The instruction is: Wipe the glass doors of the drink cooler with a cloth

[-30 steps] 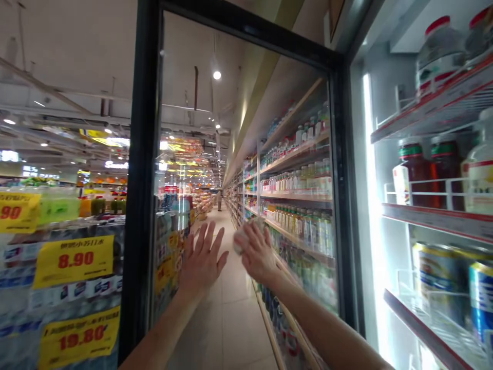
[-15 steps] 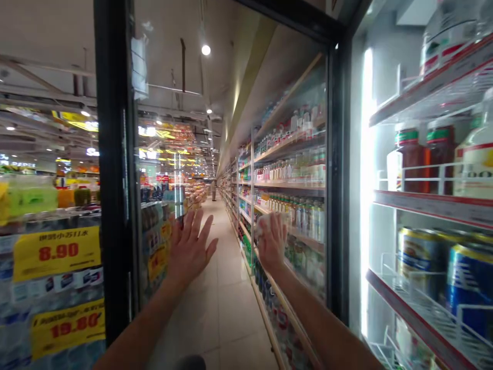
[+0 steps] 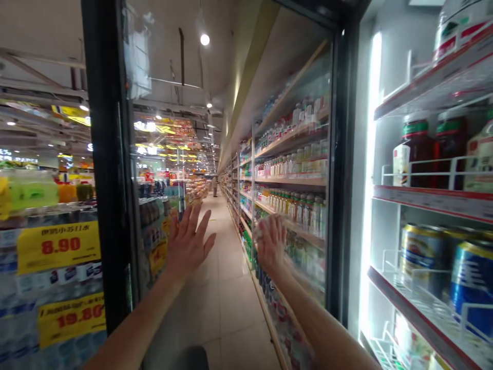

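An open glass door (image 3: 231, 308) with a black frame stands before me, and the aisle shows through its pane. My left hand (image 3: 188, 239) is open, palm toward the glass and fingers spread; it appears to rest on the pane. To its right, my right hand (image 3: 272, 244) is raised against the same pane, its fingers together over a crumpled whitish cloth (image 3: 260, 228). Part of that cloth shows at the left of the fingers; the rest is hidden by the hand, which is a little blurred.
At the right is a lit cooler with wire shelves (image 3: 431, 198), holding dark bottles (image 3: 418, 149) and blue cans (image 3: 472, 282). Left of the door are stacked drinks with yellow price signs (image 3: 59, 246). Bottle-filled shelves (image 3: 290, 180) line the aisle beyond, where a distant person (image 3: 214, 186) stands.
The view has shifted slightly, with the door frame's left post moving left and the cooler shelves moving right. My right hand's fingers look more bent; my left hand keeps nearly the same place.
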Demonstrator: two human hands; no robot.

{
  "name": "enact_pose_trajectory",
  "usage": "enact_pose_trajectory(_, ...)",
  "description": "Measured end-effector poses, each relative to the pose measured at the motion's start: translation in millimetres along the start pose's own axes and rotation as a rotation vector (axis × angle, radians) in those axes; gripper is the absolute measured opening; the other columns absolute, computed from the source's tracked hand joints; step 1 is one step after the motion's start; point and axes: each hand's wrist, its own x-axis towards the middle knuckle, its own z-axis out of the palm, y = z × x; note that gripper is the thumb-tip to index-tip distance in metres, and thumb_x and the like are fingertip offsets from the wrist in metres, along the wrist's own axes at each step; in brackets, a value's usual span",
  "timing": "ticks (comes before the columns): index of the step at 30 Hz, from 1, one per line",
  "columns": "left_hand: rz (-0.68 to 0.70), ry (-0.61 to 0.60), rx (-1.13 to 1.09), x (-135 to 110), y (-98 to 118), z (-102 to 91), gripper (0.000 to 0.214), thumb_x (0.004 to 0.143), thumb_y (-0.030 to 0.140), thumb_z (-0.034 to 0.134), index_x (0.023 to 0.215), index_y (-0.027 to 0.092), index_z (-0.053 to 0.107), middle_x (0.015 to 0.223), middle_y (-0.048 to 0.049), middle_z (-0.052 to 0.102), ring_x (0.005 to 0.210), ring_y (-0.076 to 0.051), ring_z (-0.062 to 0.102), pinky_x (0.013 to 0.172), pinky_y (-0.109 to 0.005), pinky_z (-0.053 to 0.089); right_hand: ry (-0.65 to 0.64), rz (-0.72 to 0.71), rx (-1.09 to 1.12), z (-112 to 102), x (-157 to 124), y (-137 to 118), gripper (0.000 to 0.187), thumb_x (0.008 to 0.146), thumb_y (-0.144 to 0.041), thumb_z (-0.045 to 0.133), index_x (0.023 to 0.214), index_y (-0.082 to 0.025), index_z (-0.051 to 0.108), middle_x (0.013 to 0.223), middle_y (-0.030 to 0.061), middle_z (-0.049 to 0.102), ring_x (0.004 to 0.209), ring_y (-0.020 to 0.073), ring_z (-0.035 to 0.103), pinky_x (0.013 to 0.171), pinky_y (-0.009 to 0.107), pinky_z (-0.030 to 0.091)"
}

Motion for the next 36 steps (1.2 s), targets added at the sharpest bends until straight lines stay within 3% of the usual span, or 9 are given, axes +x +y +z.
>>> enact_pose_trajectory(3, 0.018, -0.013, -0.011, -4, -6, -3.3, 0.062, 0.087, 0.033, 0.048, 0.144, 0.023, 0.025, 0.147, -0.0121, 0.032, 0.14, -0.025, 0.021, 0.114, -0.048, 0.015, -0.129, -0.322, 0.084, 2, 3, -21, 0.049, 0.083, -0.021, 0.043, 0.131, -0.028, 0.047, 0.14, 0.0063, 0.045, 0.137, 0.0257, 0.028, 0.111, 0.054, 0.021)
enact_pose_trajectory(8, -0.079, -0.02, 0.01, -28, -19, -17.3, 0.062, 0.088, 0.029, 0.046, 0.145, 0.022, 0.022, 0.147, -0.0129, 0.031, 0.14, -0.023, 0.02, 0.114, -0.049, 0.015, 0.131, 0.19, -0.057, -6, 44, 23, 0.054, 0.088, -0.025, 0.032, 0.142, -0.019, 0.033, 0.143, 0.0167, 0.039, 0.137, 0.0308, 0.028, 0.105, 0.062, 0.024)
enact_pose_trajectory(10, -0.08, -0.011, 0.043, -36, -21, -21.0, 0.064, 0.088, 0.027, 0.047, 0.145, 0.022, 0.02, 0.148, -0.013, 0.03, 0.14, -0.023, 0.019, 0.114, -0.049, 0.013, 0.142, 0.215, -0.07, -7, 44, 19, 0.054, 0.088, -0.025, 0.032, 0.142, -0.019, 0.031, 0.145, 0.0166, 0.036, 0.138, 0.0311, 0.026, 0.105, 0.061, 0.025)
enact_pose_trajectory(15, -0.046, 0.002, 0.101, -41, -20, -21.6, 0.069, 0.086, 0.026, 0.05, 0.146, 0.021, 0.016, 0.148, -0.0126, 0.029, 0.141, -0.023, 0.016, 0.114, -0.047, 0.012, -0.164, -0.439, 0.131, -10, -20, -44, 0.044, 0.082, -0.024, 0.047, 0.125, -0.033, 0.052, 0.135, 0.0019, 0.051, 0.135, 0.0229, 0.033, 0.112, 0.05, 0.019)
enact_pose_trajectory(18, -0.04, 0.0, 0.115, -40, -21, -19.0, 0.069, 0.086, 0.025, 0.05, 0.146, 0.02, 0.016, 0.147, -0.0135, 0.03, 0.141, -0.023, 0.016, 0.114, -0.047, 0.013, -0.241, -0.668, 0.206, -8, -19, -57, 0.04, 0.081, -0.029, 0.049, 0.119, -0.036, 0.056, 0.132, -0.0034, 0.054, 0.133, 0.0208, 0.036, 0.114, 0.046, 0.016)
enact_pose_trajectory(25, -0.028, 0.016, 0.148, -40, -24, -17.0, 0.064, 0.088, 0.025, 0.047, 0.145, 0.018, 0.019, 0.146, -0.0142, 0.034, 0.141, -0.022, 0.013, 0.114, -0.044, 0.013, -0.008, -0.093, 0.047, 0, 90, -47, 0.048, 0.085, -0.022, 0.039, 0.131, -0.02, 0.048, 0.143, 0.0111, 0.041, 0.138, 0.0272, 0.026, 0.111, 0.053, 0.018)
enact_pose_trajectory(31, -0.014, 0.028, 0.132, -40, -23, -18.4, 0.064, 0.087, 0.023, 0.048, 0.144, 0.017, 0.022, 0.144, -0.0147, 0.037, 0.141, -0.022, 0.015, 0.115, -0.044, 0.013, -0.243, -0.767, 0.182, -6, 64, -58, 0.044, 0.081, -0.024, 0.048, 0.123, -0.033, 0.054, 0.138, -0.0023, 0.05, 0.133, 0.0202, 0.036, 0.114, 0.046, 0.017)
enact_pose_trajectory(33, -0.017, 0.024, 0.116, -41, -23, -18.5, 0.062, 0.087, 0.023, 0.048, 0.143, 0.016, 0.025, 0.144, -0.0151, 0.037, 0.141, -0.022, 0.016, 0.115, -0.044, 0.012, -0.166, -0.651, 0.118, -3, 95, -51, 0.044, 0.083, -0.025, 0.046, 0.126, -0.031, 0.053, 0.138, 0.0008, 0.05, 0.133, 0.0229, 0.037, 0.113, 0.049, 0.019)
enact_pose_trajectory(36, -0.024, -0.019, 0.081, -41, -24, -24.5, 0.058, 0.087, 0.022, 0.048, 0.141, 0.017, 0.029, 0.145, -0.0139, 0.036, 0.14, -0.023, 0.018, 0.115, -0.044, 0.014, 0.029, -0.169, 0.037, 2, 159, -49, 0.047, 0.086, -0.024, 0.04, 0.133, -0.021, 0.047, 0.143, 0.0098, 0.042, 0.136, 0.0284, 0.031, 0.109, 0.056, 0.022)
